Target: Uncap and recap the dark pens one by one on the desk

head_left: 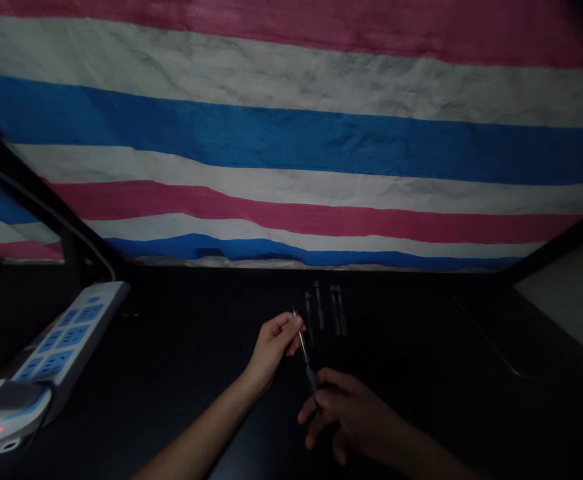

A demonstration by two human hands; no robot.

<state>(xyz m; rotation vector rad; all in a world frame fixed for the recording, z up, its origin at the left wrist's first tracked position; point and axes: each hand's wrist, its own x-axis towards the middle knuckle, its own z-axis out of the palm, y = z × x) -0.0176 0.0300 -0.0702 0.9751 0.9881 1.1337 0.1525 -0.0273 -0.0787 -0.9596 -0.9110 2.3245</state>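
A slim pen-like object, clear at its upper part and dark lower down, slants between both hands above the black table. My left hand pinches its upper end between thumb and fingers. Around its dark lower end the thumb and index finger of my right hand are closed, the other fingers spread loosely. Just beyond the hands, several similar slim clear pieces lie on the table, dim and partly hard to make out.
A white power strip with blue socket panels and a plugged-in white adapter lies at the left on the black table. Striped red, white and blue sheeting hangs behind. A dark flat shape with a rounded edge is at the right.
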